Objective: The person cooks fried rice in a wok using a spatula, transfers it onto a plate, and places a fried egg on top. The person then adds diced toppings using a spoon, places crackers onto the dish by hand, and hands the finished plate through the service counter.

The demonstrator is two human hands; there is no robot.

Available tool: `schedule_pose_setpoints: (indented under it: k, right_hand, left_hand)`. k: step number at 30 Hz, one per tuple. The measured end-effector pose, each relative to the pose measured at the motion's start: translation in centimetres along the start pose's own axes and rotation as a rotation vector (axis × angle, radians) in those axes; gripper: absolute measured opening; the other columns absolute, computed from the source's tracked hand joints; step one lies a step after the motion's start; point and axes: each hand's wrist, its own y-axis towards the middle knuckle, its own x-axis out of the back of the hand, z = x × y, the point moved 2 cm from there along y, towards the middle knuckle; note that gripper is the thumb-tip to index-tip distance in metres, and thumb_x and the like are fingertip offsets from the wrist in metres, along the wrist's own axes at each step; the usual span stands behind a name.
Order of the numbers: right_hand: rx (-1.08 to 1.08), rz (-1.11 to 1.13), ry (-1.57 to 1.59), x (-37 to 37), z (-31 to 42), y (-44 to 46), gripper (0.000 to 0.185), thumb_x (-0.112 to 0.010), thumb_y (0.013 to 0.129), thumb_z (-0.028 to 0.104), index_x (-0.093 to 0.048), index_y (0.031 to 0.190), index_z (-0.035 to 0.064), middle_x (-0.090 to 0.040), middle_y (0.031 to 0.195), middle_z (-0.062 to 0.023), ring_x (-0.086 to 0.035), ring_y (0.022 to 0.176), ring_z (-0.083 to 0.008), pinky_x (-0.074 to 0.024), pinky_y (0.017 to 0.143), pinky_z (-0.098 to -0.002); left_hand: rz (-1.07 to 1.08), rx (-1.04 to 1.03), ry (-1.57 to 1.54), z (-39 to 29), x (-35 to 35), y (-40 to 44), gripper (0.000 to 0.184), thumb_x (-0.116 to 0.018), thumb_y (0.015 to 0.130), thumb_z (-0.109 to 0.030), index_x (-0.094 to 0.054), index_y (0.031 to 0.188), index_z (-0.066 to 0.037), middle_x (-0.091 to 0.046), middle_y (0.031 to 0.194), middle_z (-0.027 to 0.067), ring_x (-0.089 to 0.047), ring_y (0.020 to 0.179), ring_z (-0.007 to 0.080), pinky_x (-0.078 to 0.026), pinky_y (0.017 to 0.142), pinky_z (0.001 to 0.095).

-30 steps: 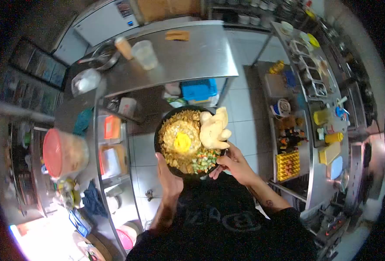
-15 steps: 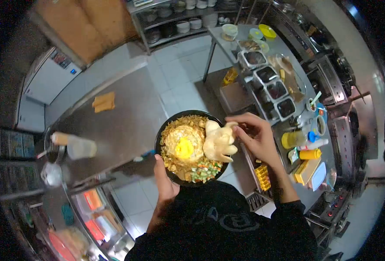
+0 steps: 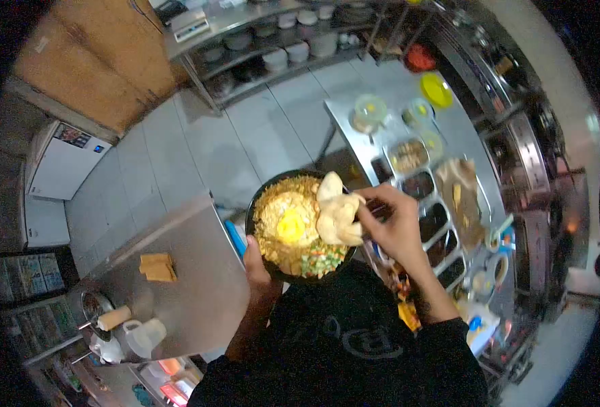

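Note:
My left hand [image 3: 259, 268] is closed on the lower left side of a black bowl [image 3: 248, 218], thumb at the rim. Fried rice [image 3: 273, 193] fills the bowl, topped by an egg [image 3: 291, 225] with a bright yellow yolk. Diced vegetables [image 3: 320, 261], green, white and orange, lie near the bowl's lower edge. Pale, curled crackers [image 3: 339, 216] stand along the right side. Thumb and fingers of my right hand [image 3: 396, 220] pinch the crackers' right edge; the fingertips are partly hidden.
On the left, a steel table [image 3: 202, 278] bears a folded tan cloth [image 3: 157, 267] and a plastic jug [image 3: 145, 337]. At right, another steel table [image 3: 354, 136] carries metal containers [image 3: 418, 184] and lidded tubs [image 3: 369, 112]. Shelves with stacked bowls [image 3: 275, 60] stand at the back.
The view has swung, bringing the right-hand table nearer and shifting the left table down. Both hands keep their places on the bowl and crackers; the crackers sit a little differently.

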Motion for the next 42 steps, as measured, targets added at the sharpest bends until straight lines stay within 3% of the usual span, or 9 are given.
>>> schedule_pose_setpoints:
  k: [6, 9, 13, 20, 26, 31, 34, 36, 42]
  right_hand:
    - [-0.291, 0.489, 0.585, -2.0, -0.7, 15.9, 0.052, -0.054, 0.090, -0.004, -0.052, 0.141, 0.0018, -0.063, 0.109, -0.0094, -0.065, 0.087, -0.0128, -0.0582, 0.072, -0.0258]
    - [-0.422, 0.736, 0.699, -4.8, 0.0, 24.2, 0.055, -0.057, 0.095, 0.002, -0.044, 0.149, 0.0050, -0.063, 0.099, -0.0078, -0.070, 0.079, -0.0171, -0.0592, 0.066, -0.0261]
    - [-0.363, 0.772, 0.766, -9.2, 0.3, 35.8, 0.062, -0.059, 0.096, 0.006, -0.035, 0.154, 0.0080, -0.065, 0.097, -0.0093, -0.071, 0.079, -0.0189, -0.0596, 0.066, -0.0275]
    - [-0.409, 0.615, 0.939, -13.4, 0.2, 54.6, 0.070, -0.056, 0.096, 0.003, -0.022, 0.157, 0.0095, -0.067, 0.098, -0.0154, -0.070, 0.071, -0.0229, -0.0604, 0.065, -0.0342]
    - [-0.347, 0.439, 0.919, -11.5, 0.5, 69.9, 0.067, -0.049, 0.094, -0.001, -0.024, 0.156, 0.0047, -0.066, 0.108, -0.0150, -0.069, 0.066, -0.0221, -0.0595, 0.058, -0.0340]
    - [-0.436, 0.338, 1.033, -8.5, -1.3, 85.7, 0.068, -0.048, 0.093, -0.002, -0.021, 0.156, 0.0032, -0.067, 0.108, -0.0155, -0.069, 0.063, -0.0221, -0.0586, 0.054, -0.0333]
    - [-0.416, 0.345, 1.022, -7.1, -4.7, 96.2, 0.067, -0.048, 0.093, -0.002, -0.023, 0.155, 0.0022, -0.067, 0.107, -0.0162, -0.068, 0.060, -0.0221, -0.0585, 0.052, -0.0331]
    - [-0.377, 0.366, 1.002, -6.2, -6.4, 103.6, 0.066, -0.049, 0.094, -0.002, -0.023, 0.155, 0.0020, -0.068, 0.104, -0.0165, -0.068, 0.059, -0.0221, -0.0582, 0.051, -0.0330]
    - [-0.306, 0.476, 0.948, -6.9, -9.5, 120.9, 0.068, -0.051, 0.094, -0.001, -0.021, 0.156, 0.0015, -0.065, 0.078, -0.0113, -0.066, 0.056, -0.0216, -0.0572, 0.051, -0.0333]
  left_hand:
    - [-0.116, 0.228, -0.357, -8.5, -2.1, 13.1, 0.072, -0.041, 0.101, -0.063, -0.051, 0.138, -0.002, -0.065, 0.124, 0.0115, -0.067, 0.106, 0.0237, -0.057, 0.089, 0.0402]
    - [-0.106, 0.129, -0.411, -12.5, -1.4, 21.2, 0.063, -0.041, 0.105, -0.055, -0.049, 0.138, -0.002, -0.061, 0.127, 0.0165, -0.063, 0.116, 0.0298, -0.051, 0.101, 0.0453]
    - [-0.108, 0.172, -0.256, -19.3, -1.0, 32.2, 0.064, -0.039, 0.104, -0.057, -0.050, 0.138, -0.003, -0.061, 0.128, 0.0158, -0.063, 0.117, 0.0294, -0.051, 0.101, 0.0459]
    - [0.032, 0.149, -0.030, -25.7, -0.4, 54.3, 0.061, -0.050, 0.100, -0.032, -0.033, 0.149, 0.000, -0.055, 0.131, 0.0255, -0.056, 0.120, 0.0394, -0.044, 0.103, 0.0497]
    - [0.342, -0.212, 0.659, -29.0, -0.6, 74.8, 0.075, -0.060, 0.096, -0.010, -0.018, 0.158, 0.002, -0.051, 0.133, 0.0337, -0.050, 0.122, 0.0480, -0.038, 0.106, 0.0529]
    - [0.265, -0.195, 0.619, -38.3, -10.7, 88.9, 0.053, -0.037, 0.108, -0.039, -0.043, 0.146, -0.002, -0.056, 0.132, 0.0255, -0.055, 0.119, 0.0377, -0.041, 0.103, 0.0527]
    - [0.069, -0.314, 0.650, -48.5, -19.1, 102.3, 0.051, -0.036, 0.108, -0.047, -0.058, 0.129, -0.006, -0.065, 0.118, 0.0150, -0.064, 0.103, 0.0275, -0.051, 0.089, 0.0403]
    - [-0.013, -0.647, 0.967, -54.1, -24.9, 111.6, 0.050, -0.039, 0.107, -0.048, -0.060, 0.127, -0.006, -0.067, 0.109, 0.0131, -0.065, 0.092, 0.0221, -0.053, 0.080, 0.0328]
    - [0.314, -0.283, 0.564, -61.6, -36.0, 138.1, 0.067, -0.037, 0.103, -0.062, -0.047, 0.145, -0.011, -0.059, 0.133, 0.0125, -0.058, 0.115, 0.0261, -0.053, 0.090, 0.0433]
